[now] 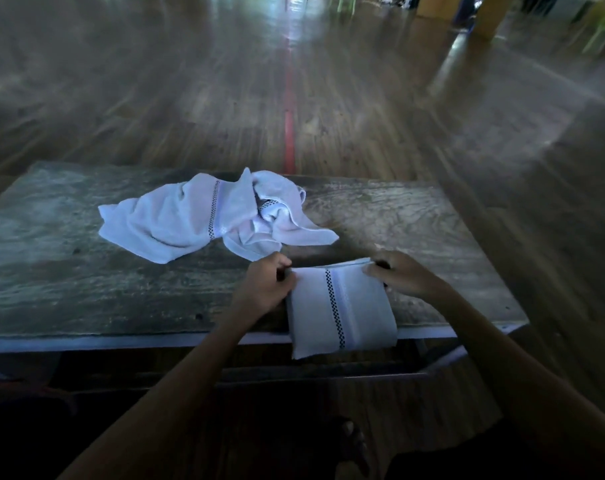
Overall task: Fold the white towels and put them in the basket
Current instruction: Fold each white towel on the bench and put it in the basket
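Observation:
A folded white towel [342, 311] with a black checkered stripe lies at the table's near edge, its lower end hanging over the edge. My left hand [264, 285] pinches its far left corner. My right hand [398, 273] holds its far right corner, fingers curled over the folded edge. Farther back on the table lies a crumpled heap of white towels [204, 216] with the same checkered stripe. No basket is in view.
The worn wooden table [69, 271] has a pale front rim and a dark open space below it. Beyond it stretches a wooden floor with a red line [289, 126]. My foot [349, 441] shows under the table.

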Demonstrator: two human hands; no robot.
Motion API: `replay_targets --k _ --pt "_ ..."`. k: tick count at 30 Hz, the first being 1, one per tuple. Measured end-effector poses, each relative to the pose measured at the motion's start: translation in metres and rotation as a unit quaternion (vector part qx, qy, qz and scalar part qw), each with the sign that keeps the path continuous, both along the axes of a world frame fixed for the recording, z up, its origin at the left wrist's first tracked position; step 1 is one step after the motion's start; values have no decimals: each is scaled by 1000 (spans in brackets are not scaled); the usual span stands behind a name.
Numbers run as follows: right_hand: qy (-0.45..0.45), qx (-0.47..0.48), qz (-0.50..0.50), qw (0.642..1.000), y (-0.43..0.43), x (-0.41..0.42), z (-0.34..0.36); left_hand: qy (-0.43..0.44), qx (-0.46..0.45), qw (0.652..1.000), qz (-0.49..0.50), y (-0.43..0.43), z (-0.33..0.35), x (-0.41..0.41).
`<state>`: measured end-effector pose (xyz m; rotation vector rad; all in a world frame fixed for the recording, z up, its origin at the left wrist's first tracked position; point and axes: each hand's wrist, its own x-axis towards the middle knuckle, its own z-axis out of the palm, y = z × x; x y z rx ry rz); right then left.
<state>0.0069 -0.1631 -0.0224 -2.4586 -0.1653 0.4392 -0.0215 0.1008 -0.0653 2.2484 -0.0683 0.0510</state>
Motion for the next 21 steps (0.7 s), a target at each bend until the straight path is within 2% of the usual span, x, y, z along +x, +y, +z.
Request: replay_targets --k 4,8,12,16,21 --pt "-68 10 -9 998 -8 0 -2 -65 85 994 -19 -9 8 -4" --pt "-54 49 13 997 -11 4 3 -75 134 988 -29 -12 11 -2" --pt "-49 44 26 997 -10 7 1 -80 104 991 -40 -11 11 2" --pt "-70 64 24 995 -7 11 4 -75 6 997 -24 -8 6 4" --pt "-64 110 28 991 4 12 0 -51 -25 998 -3 -3 -1 7"
